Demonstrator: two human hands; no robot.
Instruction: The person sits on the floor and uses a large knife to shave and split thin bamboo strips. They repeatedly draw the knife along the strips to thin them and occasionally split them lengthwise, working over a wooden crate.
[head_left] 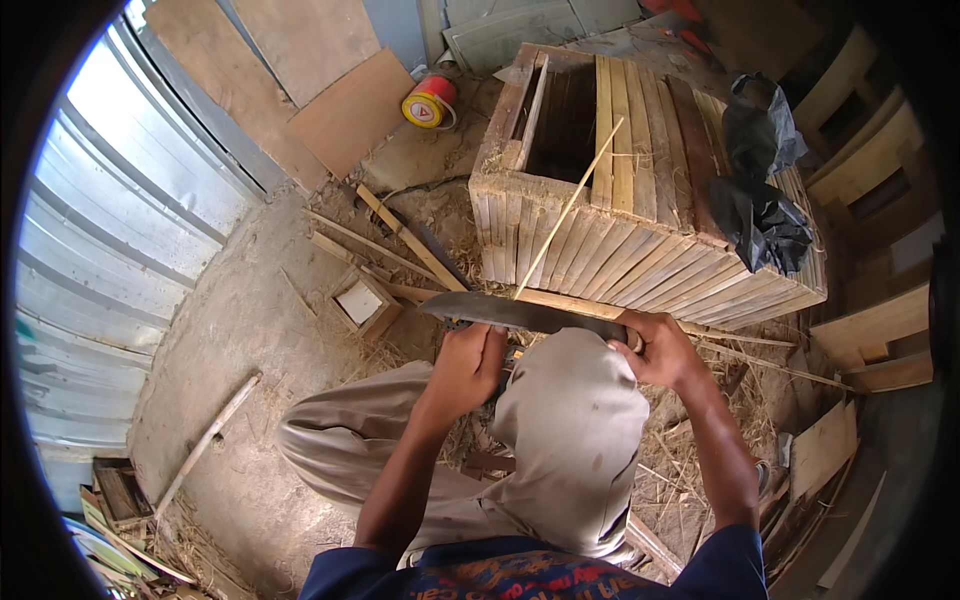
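A long machete (530, 312) with a broad dark blade lies level above my bent knee. Its right end is in my right hand (658, 348), the fingers wrapped round the handle, which is mostly hidden. My left hand (468, 366) is closed just below the blade's left part. A small dark and bluish bit shows beside its knuckles, but I cannot make out what it holds. From behind the blade a thin pale wood strip (568, 220) slants up to the right, in front of a slatted wooden crate (610, 230). The strip's lower end is hidden by the blade.
Black plastic bags (762, 225) lie on the crate's right side. A red and yellow tin (425, 108) stands near leaning plywood sheets (350, 110). Beyond my left hand are a small wooden box frame (362, 303) and loose battens (408, 238). Corrugated metal wall (110, 240) rises at left.
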